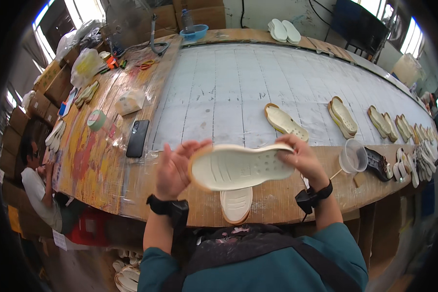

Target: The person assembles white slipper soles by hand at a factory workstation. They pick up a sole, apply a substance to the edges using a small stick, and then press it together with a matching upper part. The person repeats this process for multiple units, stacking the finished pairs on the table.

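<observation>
A white shoe sole with a tan rim is held level over the near edge of the table. My right hand grips its right end, thumb on the upper face and fingers at the edge. At the opposite, tan-edged end, my left hand has its fingers spread and palm turned toward the sole; whether it touches the rim I cannot tell. Partly hidden below, a second white sole lies on the brown table edge. Just beyond my right hand rests another sole with a yellowish side.
More soles stretch away to the right. A clear plastic tub and a dark sole sit right of my right hand. On the left are a black phone and a green-lidded jar. A person sits at the far left.
</observation>
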`<act>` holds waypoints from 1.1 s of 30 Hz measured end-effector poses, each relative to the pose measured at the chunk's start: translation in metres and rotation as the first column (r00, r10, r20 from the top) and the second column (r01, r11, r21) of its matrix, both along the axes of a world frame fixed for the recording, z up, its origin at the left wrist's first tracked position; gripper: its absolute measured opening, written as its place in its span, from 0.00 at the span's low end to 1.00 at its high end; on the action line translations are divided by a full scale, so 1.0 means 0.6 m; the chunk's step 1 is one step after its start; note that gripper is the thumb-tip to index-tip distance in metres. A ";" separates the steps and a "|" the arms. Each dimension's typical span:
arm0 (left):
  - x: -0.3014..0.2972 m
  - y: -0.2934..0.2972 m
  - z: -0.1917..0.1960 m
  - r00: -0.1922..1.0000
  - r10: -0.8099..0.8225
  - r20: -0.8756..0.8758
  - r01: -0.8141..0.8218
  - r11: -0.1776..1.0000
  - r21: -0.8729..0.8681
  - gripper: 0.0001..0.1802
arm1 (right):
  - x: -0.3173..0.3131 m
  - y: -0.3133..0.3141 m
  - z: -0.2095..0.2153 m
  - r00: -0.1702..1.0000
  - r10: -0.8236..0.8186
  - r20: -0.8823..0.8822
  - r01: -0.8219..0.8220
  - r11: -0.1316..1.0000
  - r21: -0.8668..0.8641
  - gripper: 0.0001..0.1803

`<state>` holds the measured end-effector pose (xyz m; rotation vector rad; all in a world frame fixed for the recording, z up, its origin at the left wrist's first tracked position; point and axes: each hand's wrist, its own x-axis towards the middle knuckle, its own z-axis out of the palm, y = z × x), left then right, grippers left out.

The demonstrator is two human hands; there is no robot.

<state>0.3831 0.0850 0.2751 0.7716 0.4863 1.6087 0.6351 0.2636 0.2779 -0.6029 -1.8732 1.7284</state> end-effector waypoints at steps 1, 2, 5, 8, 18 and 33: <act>0.005 -0.005 -0.016 0.994 -0.047 -0.102 0.044 0.999 -0.025 0.27 | -0.002 -0.001 0.013 0.996 -0.063 -0.065 0.064 0.998 0.011 0.15; 0.022 -0.007 -0.016 0.975 -0.082 -0.205 0.054 0.989 -0.139 0.25 | -0.007 -0.002 0.021 0.983 -0.131 -0.131 0.134 0.991 0.010 0.16; 0.107 -0.019 -0.032 0.906 -0.114 -0.407 0.015 0.971 -0.238 0.27 | -0.034 -0.038 0.028 0.950 -0.205 -0.236 0.234 0.967 0.104 0.21; 0.155 -0.027 -0.070 0.661 0.041 -0.749 -0.205 0.970 -0.128 0.24 | -0.053 -0.078 0.033 0.946 -0.124 -0.299 0.177 0.971 0.159 0.20; 0.175 -0.034 -0.094 0.599 0.218 -0.771 -0.456 0.884 -0.104 0.13 | -0.053 -0.067 0.005 0.960 0.040 -0.277 0.007 0.986 0.167 0.20; 0.120 -0.022 -0.248 0.280 0.093 -0.955 -0.600 0.794 -0.099 0.37 | -0.004 0.275 -0.249 0.853 -0.345 0.391 0.420 0.899 -0.124 0.21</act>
